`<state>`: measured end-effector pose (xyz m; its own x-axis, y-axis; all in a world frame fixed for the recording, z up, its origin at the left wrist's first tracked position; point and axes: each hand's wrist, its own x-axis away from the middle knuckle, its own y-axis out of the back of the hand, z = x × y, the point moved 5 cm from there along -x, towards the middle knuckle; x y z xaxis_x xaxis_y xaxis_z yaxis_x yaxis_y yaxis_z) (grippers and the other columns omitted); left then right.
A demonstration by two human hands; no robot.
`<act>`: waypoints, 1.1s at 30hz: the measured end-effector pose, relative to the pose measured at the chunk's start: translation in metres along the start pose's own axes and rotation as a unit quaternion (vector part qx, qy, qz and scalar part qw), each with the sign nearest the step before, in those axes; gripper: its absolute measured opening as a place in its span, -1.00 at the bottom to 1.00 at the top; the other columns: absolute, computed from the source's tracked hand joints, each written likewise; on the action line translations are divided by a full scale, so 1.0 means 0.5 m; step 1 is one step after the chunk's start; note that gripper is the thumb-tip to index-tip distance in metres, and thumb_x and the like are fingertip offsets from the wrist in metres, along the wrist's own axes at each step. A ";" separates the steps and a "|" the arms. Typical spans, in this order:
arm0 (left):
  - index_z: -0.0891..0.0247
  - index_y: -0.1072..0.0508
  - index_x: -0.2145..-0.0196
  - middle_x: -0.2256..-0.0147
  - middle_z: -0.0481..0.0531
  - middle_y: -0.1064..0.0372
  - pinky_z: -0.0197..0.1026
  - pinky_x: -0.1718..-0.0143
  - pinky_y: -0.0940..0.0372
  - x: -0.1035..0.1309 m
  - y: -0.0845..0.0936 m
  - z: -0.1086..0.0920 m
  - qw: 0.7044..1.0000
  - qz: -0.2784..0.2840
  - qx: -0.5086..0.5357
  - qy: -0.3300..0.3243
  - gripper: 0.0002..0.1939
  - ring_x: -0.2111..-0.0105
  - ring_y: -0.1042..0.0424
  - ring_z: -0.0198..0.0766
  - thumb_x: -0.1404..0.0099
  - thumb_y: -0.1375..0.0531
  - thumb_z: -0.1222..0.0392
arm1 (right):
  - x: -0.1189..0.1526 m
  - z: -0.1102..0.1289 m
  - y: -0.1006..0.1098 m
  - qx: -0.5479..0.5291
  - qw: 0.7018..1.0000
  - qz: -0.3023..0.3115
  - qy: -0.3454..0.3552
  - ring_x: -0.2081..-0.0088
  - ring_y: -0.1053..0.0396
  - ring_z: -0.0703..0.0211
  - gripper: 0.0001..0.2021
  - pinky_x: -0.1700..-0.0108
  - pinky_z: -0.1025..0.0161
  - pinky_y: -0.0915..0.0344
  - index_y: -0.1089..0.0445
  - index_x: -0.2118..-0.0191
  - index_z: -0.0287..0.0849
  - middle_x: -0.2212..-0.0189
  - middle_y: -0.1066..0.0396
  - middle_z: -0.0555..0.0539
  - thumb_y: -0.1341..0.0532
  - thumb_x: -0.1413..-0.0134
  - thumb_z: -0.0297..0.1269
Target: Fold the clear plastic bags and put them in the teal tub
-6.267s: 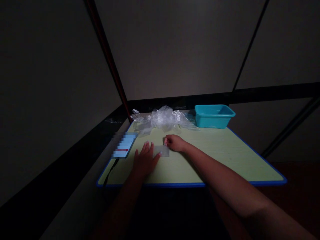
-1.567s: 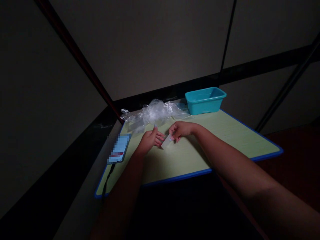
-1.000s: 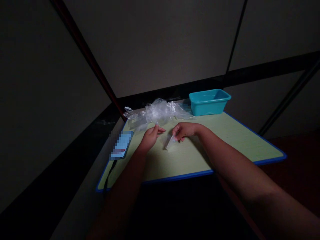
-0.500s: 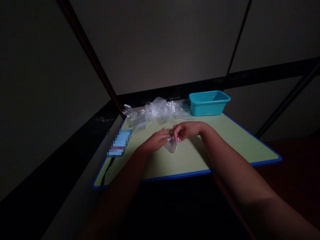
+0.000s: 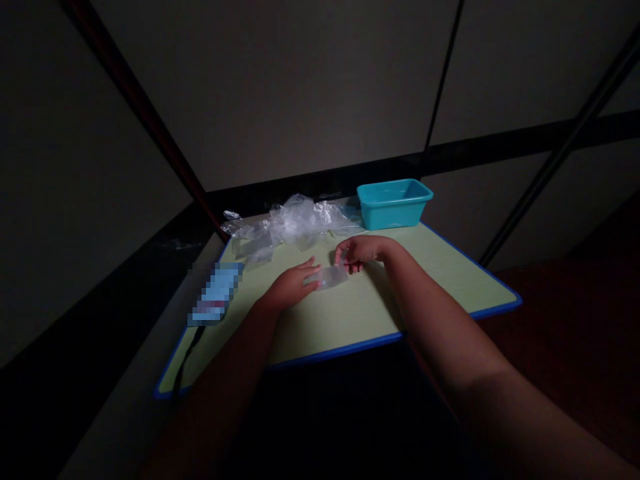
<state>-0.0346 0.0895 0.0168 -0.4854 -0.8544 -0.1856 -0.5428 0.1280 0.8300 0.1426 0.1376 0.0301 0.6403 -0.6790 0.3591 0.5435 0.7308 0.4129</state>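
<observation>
A small, clear plastic bag (image 5: 332, 277) spans the space between my two hands, just above or on the yellow-green tabletop. My left hand (image 5: 290, 287) has its thumb and forefinger at the bag's left end, gripping it, while another finger stretches out. At the other end, my right hand (image 5: 364, 250) is bent down with its fingertips closed on the bag's upper right edge. Its remaining fingers curl beneath. Exactly how each fingertip meets the film is hard to see in the dim light.
Behind my hands lies a crumpled heap of clear plastic bags (image 5: 297, 220). A turquoise basin (image 5: 393, 215) stands at the table's back right. A blurred-out phone-like object (image 5: 216, 293) with a dark strap lies at left. The table (image 5: 345, 327) has a blue rim; wall panels rise behind.
The small bag, which hung in a pointed shape between my fingers, is now spread wider. My hands have moved slightly apart. The whole view has shifted, moving the table leftward.
</observation>
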 end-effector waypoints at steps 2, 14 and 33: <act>0.29 -0.40 -0.04 -0.19 0.16 -0.10 -0.08 -0.21 0.00 -0.001 -0.001 0.000 1.000 0.006 -0.009 0.003 -0.50 -0.19 -0.13 -0.09 -0.15 -0.17 0.06 | 0.007 0.004 -0.003 -0.008 0.999 -0.029 -0.028 0.64 -0.33 0.31 -0.80 0.56 0.39 -0.24 -0.27 0.14 -0.19 0.63 -0.40 0.04 -0.15 -0.07 -0.41; 0.23 -0.18 -0.21 -0.26 0.16 0.07 -0.01 -0.22 0.08 0.006 -0.008 -0.013 0.996 0.045 -0.073 -0.004 -0.45 -0.25 0.03 -0.11 -0.30 0.01 0.03 | -0.012 -0.001 -0.011 0.094 0.987 -0.110 -0.070 0.74 -0.21 0.33 -0.63 0.59 0.39 -0.23 -0.19 0.03 -0.20 0.77 -0.25 0.15 -0.18 0.00 -0.51; 0.49 0.16 -0.28 -0.31 0.28 0.36 0.20 -0.21 0.22 0.004 -0.078 -0.074 0.949 0.053 -0.275 0.145 -0.06 -0.31 0.32 -0.04 -0.23 0.22 -0.36 | -0.004 0.013 -0.018 0.105 0.986 -0.113 -0.067 0.73 -0.21 0.32 -0.60 0.61 0.41 -0.22 -0.17 -0.05 -0.22 0.76 -0.22 0.13 -0.16 -0.06 -0.49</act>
<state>0.0107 0.0641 0.0037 -0.2649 -0.9643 0.0002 -0.0233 0.0066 0.9997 0.1330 0.1317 0.0312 0.4314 -0.8356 0.3399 0.5302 0.5397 0.6539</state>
